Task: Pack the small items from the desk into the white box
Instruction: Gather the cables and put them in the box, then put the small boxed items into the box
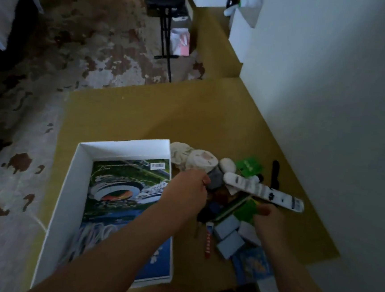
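Note:
The white box [77, 177] lies open on the yellow desk [143, 109], with a picture booklet of a stadium [127, 186] flat on its bottom. To its right sits a pile of small items: a white remote control [262, 190], a beige roll [203, 159], green cards [250, 166], light blue boxes [228, 236] and a red tube [208, 241]. My left hand [189, 189] reaches over the box's right wall into the pile, fingers curled at a grey item [215, 178]. My right hand [271, 220] rests on the pile beside a green piece [245, 208]; what it grips is unclear.
A white wall [329, 111] borders the desk on the right. Beyond the desk's far edge lies a patterned rug [79, 49] with a black stand [167, 27] and a pink bag [181, 41]. A blue patterned packet [253, 265] lies near the desk's front edge.

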`<move>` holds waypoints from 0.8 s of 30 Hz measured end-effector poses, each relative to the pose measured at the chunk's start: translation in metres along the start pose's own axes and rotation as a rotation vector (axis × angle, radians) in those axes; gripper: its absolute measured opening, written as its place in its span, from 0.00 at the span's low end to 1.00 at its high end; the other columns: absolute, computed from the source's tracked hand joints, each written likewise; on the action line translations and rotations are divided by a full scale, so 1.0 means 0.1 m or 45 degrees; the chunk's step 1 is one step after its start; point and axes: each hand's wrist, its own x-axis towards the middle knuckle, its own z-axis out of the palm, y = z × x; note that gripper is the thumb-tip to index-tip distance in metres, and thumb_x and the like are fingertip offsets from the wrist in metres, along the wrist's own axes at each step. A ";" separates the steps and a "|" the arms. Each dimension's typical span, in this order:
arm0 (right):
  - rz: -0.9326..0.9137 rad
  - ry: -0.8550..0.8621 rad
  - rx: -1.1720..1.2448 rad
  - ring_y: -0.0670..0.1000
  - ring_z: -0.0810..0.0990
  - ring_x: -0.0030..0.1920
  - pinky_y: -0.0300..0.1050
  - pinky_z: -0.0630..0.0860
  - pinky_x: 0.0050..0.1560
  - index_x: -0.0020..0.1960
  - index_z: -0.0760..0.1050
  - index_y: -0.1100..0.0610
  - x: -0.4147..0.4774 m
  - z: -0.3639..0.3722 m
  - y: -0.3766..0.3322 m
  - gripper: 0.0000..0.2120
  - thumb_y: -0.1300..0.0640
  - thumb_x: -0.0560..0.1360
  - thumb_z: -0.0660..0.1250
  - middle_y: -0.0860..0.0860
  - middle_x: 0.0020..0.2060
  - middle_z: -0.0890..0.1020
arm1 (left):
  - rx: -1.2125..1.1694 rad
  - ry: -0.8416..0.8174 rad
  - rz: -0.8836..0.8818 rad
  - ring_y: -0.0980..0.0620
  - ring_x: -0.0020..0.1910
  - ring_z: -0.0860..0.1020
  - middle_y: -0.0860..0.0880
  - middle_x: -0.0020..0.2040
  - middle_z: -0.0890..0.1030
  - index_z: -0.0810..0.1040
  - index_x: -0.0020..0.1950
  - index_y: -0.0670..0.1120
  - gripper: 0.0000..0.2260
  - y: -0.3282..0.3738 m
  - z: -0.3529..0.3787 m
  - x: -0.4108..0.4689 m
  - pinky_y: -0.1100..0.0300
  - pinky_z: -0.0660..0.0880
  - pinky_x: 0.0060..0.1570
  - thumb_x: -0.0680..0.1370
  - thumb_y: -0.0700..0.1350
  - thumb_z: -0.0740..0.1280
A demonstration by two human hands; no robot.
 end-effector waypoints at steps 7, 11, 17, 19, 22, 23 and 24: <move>0.127 0.102 -0.060 0.62 0.76 0.54 0.55 0.75 0.56 0.50 0.74 0.62 0.06 -0.35 0.47 0.07 0.63 0.72 0.66 0.63 0.54 0.78 | 0.154 -0.528 0.014 0.47 0.53 0.75 0.45 0.60 0.75 0.71 0.65 0.47 0.16 0.46 0.77 0.15 0.54 0.75 0.49 0.77 0.47 0.65; 0.311 -0.099 -0.220 0.59 0.71 0.60 0.55 0.73 0.59 0.69 0.62 0.58 0.07 -0.47 0.67 0.30 0.55 0.71 0.69 0.59 0.63 0.67 | 0.206 -0.745 -0.158 0.42 0.64 0.67 0.43 0.67 0.62 0.55 0.74 0.50 0.38 0.52 1.11 0.10 0.50 0.71 0.57 0.72 0.57 0.71; 0.075 -0.270 -0.366 0.55 0.66 0.59 0.45 0.73 0.48 0.73 0.52 0.51 0.06 -0.34 0.79 0.47 0.60 0.63 0.77 0.56 0.64 0.57 | 0.567 -0.725 -0.179 0.38 0.66 0.61 0.41 0.68 0.57 0.46 0.76 0.51 0.48 0.35 1.30 -0.05 0.48 0.72 0.57 0.68 0.57 0.74; -0.073 -0.191 -0.458 0.57 0.66 0.61 0.46 0.73 0.54 0.71 0.58 0.52 0.08 -0.24 0.85 0.40 0.64 0.65 0.73 0.56 0.63 0.58 | 0.471 -0.724 -0.198 0.38 0.64 0.62 0.41 0.67 0.58 0.48 0.75 0.51 0.45 0.30 1.33 -0.06 0.49 0.72 0.56 0.68 0.54 0.74; -0.200 -0.021 -0.326 0.56 0.69 0.58 0.43 0.69 0.51 0.67 0.67 0.56 0.10 -0.15 0.91 0.30 0.67 0.68 0.69 0.57 0.60 0.64 | 0.404 -0.682 -0.185 0.38 0.62 0.65 0.41 0.66 0.60 0.48 0.75 0.51 0.45 0.25 1.34 -0.05 0.49 0.72 0.55 0.67 0.54 0.74; -0.210 0.017 -0.276 0.55 0.69 0.56 0.43 0.69 0.51 0.66 0.68 0.56 0.11 -0.14 0.92 0.28 0.67 0.68 0.70 0.56 0.59 0.66 | 0.385 -0.652 -0.182 0.39 0.62 0.66 0.41 0.66 0.60 0.49 0.75 0.50 0.45 0.23 1.34 -0.04 0.49 0.72 0.55 0.67 0.54 0.74; -0.218 0.048 -0.250 0.53 0.70 0.54 0.43 0.69 0.50 0.65 0.69 0.57 0.13 -0.14 0.91 0.27 0.66 0.68 0.70 0.56 0.57 0.67 | 0.368 -0.623 -0.179 0.39 0.61 0.67 0.41 0.66 0.61 0.50 0.75 0.50 0.45 0.21 1.34 -0.03 0.49 0.72 0.55 0.67 0.55 0.74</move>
